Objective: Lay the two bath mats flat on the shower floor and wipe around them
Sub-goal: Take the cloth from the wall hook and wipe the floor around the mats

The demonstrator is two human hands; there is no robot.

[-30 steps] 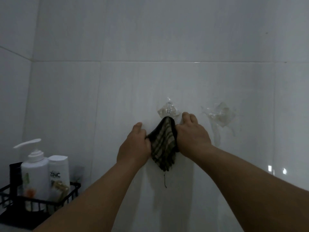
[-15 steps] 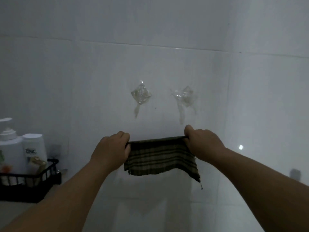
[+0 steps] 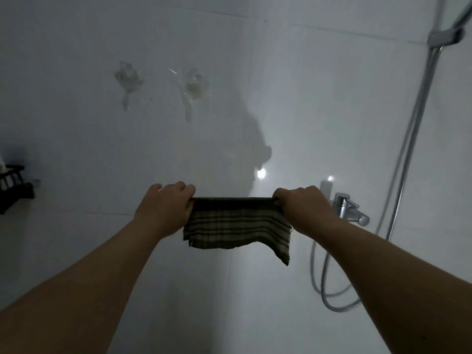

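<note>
A: Now, in the head view, what has been altered in the last second?

B: The striped cloth [image 3: 236, 223] has been lifted off the clear wall hook [image 3: 127, 79], where it was bunched a second ago, and has been spread out. It is now held taut along its top edge in the middle of the frame, with its lower right corner drooping.

A: How are the hands placed?

B: The left hand [image 3: 166, 208] is curled round the cloth's upper left corner, and the right hand [image 3: 302, 208] is curled round its upper right corner. Both are closed on the fabric, with the arms stretched forward.

A: What is meant by that for the task?

B: It is judged that the wiping cloth has been fetched and opened, so the wiping step is being prepared. No bath mat and no shower floor can be seen here, so it cannot be told whether the mats have been laid.

A: And the room?

B: A white tiled wall [image 3: 319, 111] fills the frame. A second clear hook [image 3: 194, 84] is fixed beside the first, at upper left. A black wire rack [image 3: 14, 186] is cut off at the left edge. A chrome mixer tap [image 3: 351, 209] is mounted at right, with a shower hose [image 3: 406, 149] hung above it. No surface is shown.
</note>
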